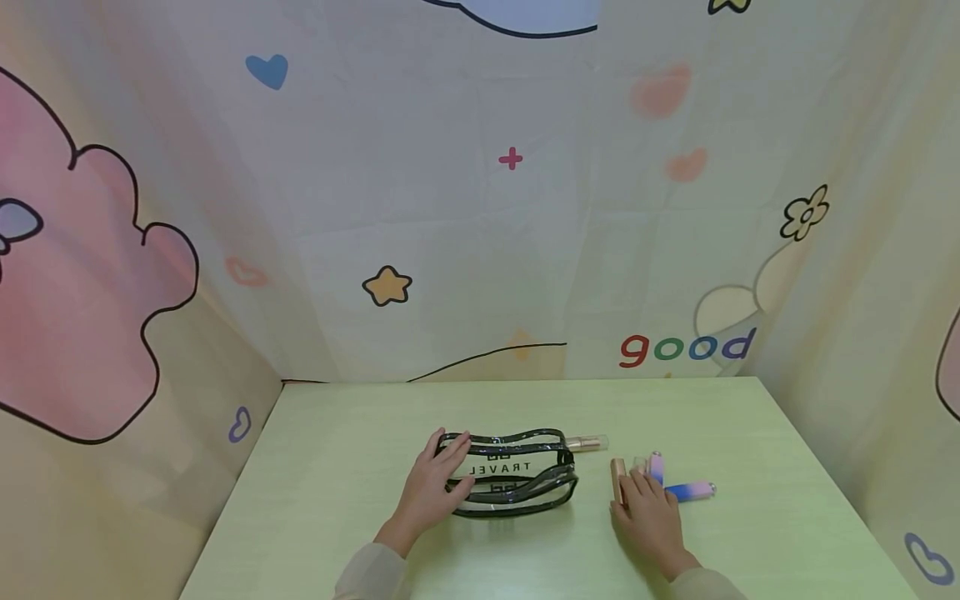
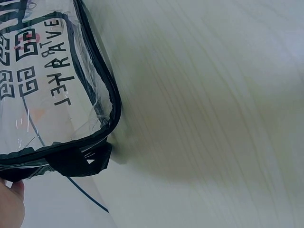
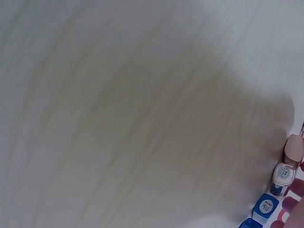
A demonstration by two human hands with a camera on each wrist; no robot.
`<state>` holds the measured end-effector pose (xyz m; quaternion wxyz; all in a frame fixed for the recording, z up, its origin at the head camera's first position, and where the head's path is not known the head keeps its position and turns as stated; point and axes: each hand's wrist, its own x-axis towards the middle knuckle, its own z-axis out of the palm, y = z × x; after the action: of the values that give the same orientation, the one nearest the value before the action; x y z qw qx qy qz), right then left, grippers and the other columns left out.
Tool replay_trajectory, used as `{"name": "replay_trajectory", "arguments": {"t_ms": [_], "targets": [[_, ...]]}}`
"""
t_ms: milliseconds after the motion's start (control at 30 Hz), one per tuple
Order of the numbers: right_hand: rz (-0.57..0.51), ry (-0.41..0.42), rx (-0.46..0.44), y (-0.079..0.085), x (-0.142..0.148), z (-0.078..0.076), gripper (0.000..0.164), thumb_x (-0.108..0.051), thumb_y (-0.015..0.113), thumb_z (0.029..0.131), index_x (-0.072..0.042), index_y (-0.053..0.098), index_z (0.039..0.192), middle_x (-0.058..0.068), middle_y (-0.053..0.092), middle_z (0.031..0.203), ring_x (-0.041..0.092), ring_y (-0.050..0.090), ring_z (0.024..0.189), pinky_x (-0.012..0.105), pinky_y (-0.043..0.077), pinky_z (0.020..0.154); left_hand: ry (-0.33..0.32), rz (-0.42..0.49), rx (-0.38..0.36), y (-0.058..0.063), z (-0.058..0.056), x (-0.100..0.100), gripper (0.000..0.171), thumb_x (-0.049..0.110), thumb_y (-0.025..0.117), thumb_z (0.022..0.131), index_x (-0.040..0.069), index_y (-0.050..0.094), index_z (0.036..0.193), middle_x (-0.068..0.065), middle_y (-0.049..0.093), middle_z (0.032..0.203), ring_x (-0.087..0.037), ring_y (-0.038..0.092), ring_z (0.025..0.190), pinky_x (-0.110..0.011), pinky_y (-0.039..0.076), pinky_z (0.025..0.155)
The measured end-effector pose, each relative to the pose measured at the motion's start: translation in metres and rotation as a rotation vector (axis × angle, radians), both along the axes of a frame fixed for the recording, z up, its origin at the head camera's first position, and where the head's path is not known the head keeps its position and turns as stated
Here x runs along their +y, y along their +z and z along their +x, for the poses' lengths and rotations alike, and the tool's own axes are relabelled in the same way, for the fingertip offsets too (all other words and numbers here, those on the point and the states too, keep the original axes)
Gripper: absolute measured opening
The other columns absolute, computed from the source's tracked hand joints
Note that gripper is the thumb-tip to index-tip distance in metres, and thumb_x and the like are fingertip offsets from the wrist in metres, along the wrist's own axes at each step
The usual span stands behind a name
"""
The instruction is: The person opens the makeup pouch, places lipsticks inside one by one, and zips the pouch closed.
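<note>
A clear pouch (image 1: pixel 501 475) with black piping and black "TRAVEL" lettering lies on the table. My left hand (image 1: pixel 431 487) grips its left end, fingers over the upper edge and thumb lower down. In the left wrist view, the thumb (image 2: pixel 10 204) is by a black tab at the pouch corner. My right hand (image 1: pixel 651 512) is down over several lipstick tubes, with the thumb and fingers about a rose-gold tube (image 1: pixel 617 477). A clear-capped tube (image 1: pixel 640 465) and a pink-and-blue tube (image 1: pixel 656 465) poke out past the fingers. Another blue-and-pink tube (image 1: pixel 693 491) lies to their right.
A gold tube with a clear cap (image 1: pixel 588 443) extends beyond the pouch's right end. Pale green tabletop (image 1: pixel 337 433) surrounds the things. A printed curtain (image 1: pixel 450 208) hangs behind the table and along its sides.
</note>
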<state>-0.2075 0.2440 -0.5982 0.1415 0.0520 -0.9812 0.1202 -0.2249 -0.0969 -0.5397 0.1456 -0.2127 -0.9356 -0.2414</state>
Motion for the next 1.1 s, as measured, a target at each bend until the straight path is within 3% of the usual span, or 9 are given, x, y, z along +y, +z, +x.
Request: {"name": "replay_trajectory", "arguments": {"t_ms": [300,567,733,1100], "targets": [[0.001,-0.045,0.060,-0.003,-0.003,-0.002,0.033,-0.027,0.063,0.076,-0.009,0.061,0.103,0.009,0.062,0.095,0.032,0.049,0.096,0.049,0.034,0.074,-0.002,0.000,0.005,0.001,0.001,0.000,0.051,0.036,0.051,0.084,0.014,0.046,0.130,0.008,0.041,0.137,-0.028,0.026,0.132,-0.049,0.031,0.100],[0.005,-0.069,0.065,0.000,-0.004,-0.005,0.027,-0.026,0.065,0.074,-0.009,0.061,0.095,0.006,0.060,0.079,0.029,0.049,0.084,0.044,0.034,0.067,0.004,-0.010,0.009,0.001,0.001,0.000,0.051,0.037,0.050,0.084,0.014,0.046,0.130,0.009,0.041,0.137,-0.027,0.026,0.132,-0.049,0.031,0.100],[0.004,-0.083,0.024,0.003,-0.004,-0.006,0.025,-0.021,0.062,0.075,-0.008,0.061,0.096,0.005,0.059,0.077,0.026,0.047,0.077,0.038,0.031,0.060,0.002,0.001,0.013,0.000,0.000,0.000,0.051,0.033,0.054,0.083,0.014,0.046,0.129,0.008,0.042,0.136,-0.029,0.027,0.132,-0.049,0.031,0.099],[0.000,-0.088,-0.048,0.007,-0.002,-0.010,0.022,-0.016,0.058,0.073,-0.006,0.060,0.092,0.008,0.060,0.079,0.028,0.047,0.076,0.040,0.033,0.059,0.010,-0.013,-0.009,0.001,0.001,0.000,0.050,0.036,0.051,0.084,0.016,0.046,0.130,0.009,0.040,0.137,-0.026,0.024,0.133,-0.049,0.030,0.100]]}}
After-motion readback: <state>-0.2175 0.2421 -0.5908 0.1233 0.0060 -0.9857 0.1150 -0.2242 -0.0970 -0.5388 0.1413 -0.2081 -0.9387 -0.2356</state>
